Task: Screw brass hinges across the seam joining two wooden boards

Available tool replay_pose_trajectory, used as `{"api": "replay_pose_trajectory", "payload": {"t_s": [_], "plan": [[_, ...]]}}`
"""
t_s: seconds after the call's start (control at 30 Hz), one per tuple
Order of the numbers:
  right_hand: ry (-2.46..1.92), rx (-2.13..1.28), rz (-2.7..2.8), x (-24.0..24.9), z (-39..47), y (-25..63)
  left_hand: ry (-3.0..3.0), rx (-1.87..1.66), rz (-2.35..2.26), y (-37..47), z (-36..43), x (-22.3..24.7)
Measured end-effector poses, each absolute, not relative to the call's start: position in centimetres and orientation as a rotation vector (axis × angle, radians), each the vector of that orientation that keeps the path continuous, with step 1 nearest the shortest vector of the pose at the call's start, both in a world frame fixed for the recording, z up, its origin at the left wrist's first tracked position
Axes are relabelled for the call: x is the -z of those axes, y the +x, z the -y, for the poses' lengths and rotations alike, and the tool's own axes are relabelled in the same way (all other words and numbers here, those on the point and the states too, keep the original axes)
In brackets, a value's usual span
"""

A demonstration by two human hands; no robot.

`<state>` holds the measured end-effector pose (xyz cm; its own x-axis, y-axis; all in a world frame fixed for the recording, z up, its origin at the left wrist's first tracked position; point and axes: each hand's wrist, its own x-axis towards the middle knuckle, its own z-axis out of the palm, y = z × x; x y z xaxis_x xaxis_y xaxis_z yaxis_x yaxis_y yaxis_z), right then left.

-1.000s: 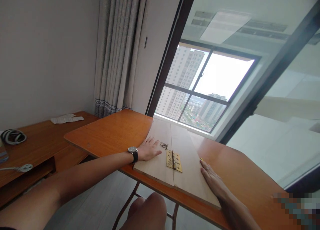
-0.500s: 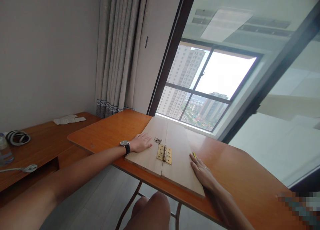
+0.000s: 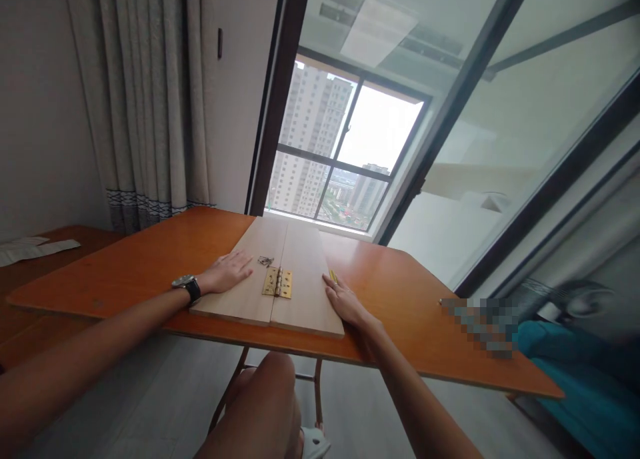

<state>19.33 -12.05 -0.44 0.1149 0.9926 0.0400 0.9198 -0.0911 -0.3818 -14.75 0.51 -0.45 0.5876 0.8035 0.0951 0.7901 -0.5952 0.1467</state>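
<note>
Nearest, the person's knees (image 3: 260, 406) lay below the front edge of the table (image 3: 150, 259). The left hand (image 3: 225, 272), a watch (image 3: 185, 282) at its wrist, rested palm down on the left board (image 3: 240, 300), fingers extended and a little spread, with nothing visible in its grasp. The right hand (image 3: 347, 304) lay along the outer side of the right board (image 3: 305, 306), fingers nearly straight and close together; a yellow strip (image 3: 333, 277) showed at the fingertips, though I could not tell whether it was gripped or merely touched. Between the hands, the brass hinge (image 3: 277, 282) lay opened flat across the seam, one leaf on each board. Its barrel, the axis to note, ran along the seam, pointing away from the person. The hinge lay to the right of the left fingers and to the left of the right ones; the left hand was nearer, yet neither touched it. A small cluster of dark pieces, apparently screws (image 3: 265, 261), sat just beyond the left leaf, beside the left fingers. Farther off hung the curtain (image 3: 150, 112), then the window (image 3: 370, 132) with tall buildings (image 3: 320, 106) outside. No brand, label or writing could be read; the watch dial was too small to make out.
</note>
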Motion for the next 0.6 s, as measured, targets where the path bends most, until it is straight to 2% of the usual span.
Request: {"api": "replay_pose_trajectory", "payload": {"t_s": [0.6], "plan": [[-2.027,-0.300,1.877,1.27,12.26,19.44,2.722,-0.235,-1.380,-14.78,-0.49,0.24]]}}
